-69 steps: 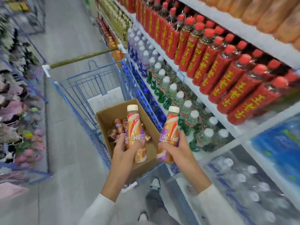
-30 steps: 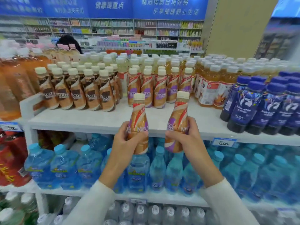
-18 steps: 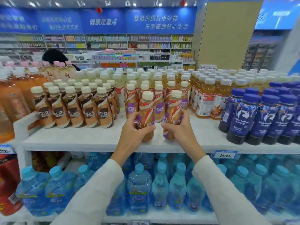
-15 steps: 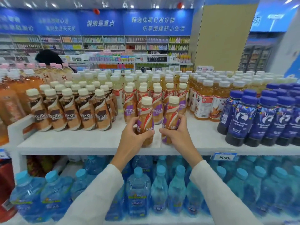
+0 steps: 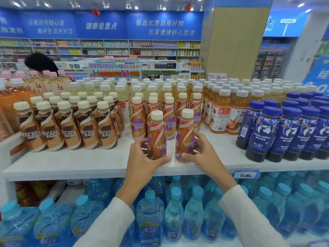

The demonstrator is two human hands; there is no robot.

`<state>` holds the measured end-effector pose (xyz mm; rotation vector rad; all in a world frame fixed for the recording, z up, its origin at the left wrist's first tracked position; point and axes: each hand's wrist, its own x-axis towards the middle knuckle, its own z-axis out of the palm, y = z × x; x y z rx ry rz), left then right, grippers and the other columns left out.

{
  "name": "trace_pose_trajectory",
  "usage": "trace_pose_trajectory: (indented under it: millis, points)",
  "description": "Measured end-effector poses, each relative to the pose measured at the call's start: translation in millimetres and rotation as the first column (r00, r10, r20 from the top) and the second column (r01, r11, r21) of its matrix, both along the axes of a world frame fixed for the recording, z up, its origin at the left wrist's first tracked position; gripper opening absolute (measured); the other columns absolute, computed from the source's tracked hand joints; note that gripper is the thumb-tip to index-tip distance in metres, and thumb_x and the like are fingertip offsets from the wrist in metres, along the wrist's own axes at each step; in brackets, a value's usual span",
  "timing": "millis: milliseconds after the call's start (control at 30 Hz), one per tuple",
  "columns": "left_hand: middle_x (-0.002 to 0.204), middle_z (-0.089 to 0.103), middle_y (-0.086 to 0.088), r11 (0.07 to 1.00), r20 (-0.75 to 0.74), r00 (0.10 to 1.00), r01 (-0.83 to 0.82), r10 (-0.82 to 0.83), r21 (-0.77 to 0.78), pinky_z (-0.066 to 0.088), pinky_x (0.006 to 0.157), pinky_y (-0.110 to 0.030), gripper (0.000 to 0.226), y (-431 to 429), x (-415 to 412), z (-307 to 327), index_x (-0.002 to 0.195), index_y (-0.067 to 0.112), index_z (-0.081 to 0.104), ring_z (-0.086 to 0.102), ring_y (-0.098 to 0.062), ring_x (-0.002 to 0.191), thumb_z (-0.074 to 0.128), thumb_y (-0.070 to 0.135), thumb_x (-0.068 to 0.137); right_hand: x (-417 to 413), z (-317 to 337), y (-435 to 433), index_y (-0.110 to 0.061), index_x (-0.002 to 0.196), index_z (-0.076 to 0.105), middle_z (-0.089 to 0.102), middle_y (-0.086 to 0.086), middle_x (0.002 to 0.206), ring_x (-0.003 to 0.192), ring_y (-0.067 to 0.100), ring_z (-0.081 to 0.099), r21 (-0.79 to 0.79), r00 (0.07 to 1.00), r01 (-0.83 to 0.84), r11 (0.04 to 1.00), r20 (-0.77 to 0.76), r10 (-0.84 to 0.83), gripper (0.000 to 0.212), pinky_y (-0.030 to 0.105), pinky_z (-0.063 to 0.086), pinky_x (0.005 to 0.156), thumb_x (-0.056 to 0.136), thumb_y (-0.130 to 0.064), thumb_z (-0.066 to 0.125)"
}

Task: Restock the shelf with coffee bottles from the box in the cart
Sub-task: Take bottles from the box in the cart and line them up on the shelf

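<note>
The fingers [image 5: 140, 143] of the left hand [image 5: 142, 157] were curled round the left coffee bottle [image 5: 157, 136], and the right hand [image 5: 206, 154] was wrapped round the right coffee bottle [image 5: 185, 136]. Both appeared set upright on the shelf [image 5: 80, 163], just in front of the matching row [image 5: 138, 122]. Letting go was judged outstanding; the box and cart were out of view

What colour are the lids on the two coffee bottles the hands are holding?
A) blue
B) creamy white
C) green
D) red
B. The left coffee bottle, held by the left hand, and the right coffee bottle, held by the right hand, both have creamy white caps.
</note>
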<state>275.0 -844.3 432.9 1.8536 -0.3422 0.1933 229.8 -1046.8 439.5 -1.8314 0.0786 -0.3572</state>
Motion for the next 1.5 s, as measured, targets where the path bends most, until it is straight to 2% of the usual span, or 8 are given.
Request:
trace_pose_trajectory:
  millis: [133,267,467,567,667,867,1367,1500]
  points:
    - [0.115,0.065,0.012,0.999,-0.058,0.998,0.011,-0.014,-0.041,0.050,0.077,-0.015,0.074,1,4,-2,0.120,0.029,0.048,0.065,-0.004,0.098,0.095,0.033,0.063,-1,-3,7,-0.034,0.130,0.048,0.060,-0.021,0.119,0.108,0.000,0.060,-0.109,0.993,0.108,0.988,0.057,-0.102,0.074,0.016,0.053,0.084,0.071,-0.022,0.091]
    - [0.119,0.070,0.005,0.993,-0.115,0.986,0.118,-0.121,-0.030,0.053,0.085,-0.022,0.064,8,15,-3,0.125,0.026,0.050,0.068,-0.008,0.102,0.089,0.022,0.075,1,-7,17,-0.034,0.124,0.044,0.056,-0.015,0.119,0.105,0.001,0.058,-0.145,0.976,0.205,0.968,0.110,-0.190,0.076,0.016,0.052,0.080,0.066,-0.033,0.094]
    - [0.117,0.060,0.016,0.982,-0.073,0.979,0.188,-0.190,-0.025,0.049,0.080,-0.008,0.055,8,12,-4,0.127,0.031,0.048,0.061,0.006,0.102,0.079,0.015,0.086,2,-10,23,-0.034,0.122,0.041,0.052,-0.013,0.120,0.105,-0.002,0.055,-0.199,0.970,0.231,0.952,0.117,-0.211,0.079,0.013,0.048,0.077,0.064,-0.045,0.092]
    - [0.119,0.062,0.017,0.985,-0.044,0.984,0.169,-0.170,-0.016,0.049,0.079,-0.008,0.057,6,9,-5,0.128,0.034,0.050,0.063,-0.001,0.107,0.082,0.021,0.083,-2,-12,18,-0.035,0.127,0.044,0.056,-0.014,0.123,0.108,0.000,0.057,-0.143,0.976,0.199,0.970,0.114,-0.184,0.075,0.017,0.052,0.084,0.068,-0.039,0.092]
    - [0.112,0.063,0.021,0.993,-0.028,0.993,0.116,-0.117,-0.033,0.050,0.066,-0.005,0.060,1,5,-1,0.123,0.035,0.054,0.065,0.000,0.095,0.089,0.030,0.074,-6,-13,16,-0.033,0.127,0.050,0.061,-0.014,0.122,0.107,0.001,0.059,-0.106,0.974,0.190,0.976,0.142,-0.174,0.068,0.018,0.054,0.083,0.073,-0.027,0.090]
    - [0.105,0.069,0.019,0.998,0.001,0.998,0.056,-0.055,-0.010,0.050,0.068,-0.006,0.061,-13,4,-2,0.123,0.031,0.064,0.068,0.000,0.091,0.092,0.034,0.069,-8,-17,14,-0.038,0.124,0.050,0.061,-0.020,0.116,0.105,-0.001,0.060,-0.094,0.963,0.225,0.970,0.173,-0.207,0.065,0.014,0.053,0.078,0.075,-0.024,0.089]
    - [0.120,0.067,0.005,0.999,0.060,0.998,0.023,-0.024,0.026,0.050,0.088,-0.023,0.062,-82,22,5,0.129,0.020,0.058,0.063,-0.010,0.102,0.087,0.029,0.075,14,-2,-37,-0.033,0.122,0.047,0.058,-0.019,0.110,0.097,-0.008,0.056,-0.128,0.963,0.258,0.957,0.108,-0.246,0.062,0.009,0.046,0.074,0.077,-0.020,0.087]
    - [0.122,0.066,0.002,1.000,0.026,0.999,-0.019,0.019,0.007,0.053,0.092,-0.028,0.056,-104,34,3,0.125,0.017,0.053,0.065,-0.016,0.109,0.085,0.027,0.080,28,-2,-47,-0.025,0.133,0.048,0.059,-0.011,0.119,0.104,0.006,0.059,-0.122,0.959,0.277,0.953,0.087,-0.268,0.066,0.013,0.045,0.080,0.079,-0.021,0.086]
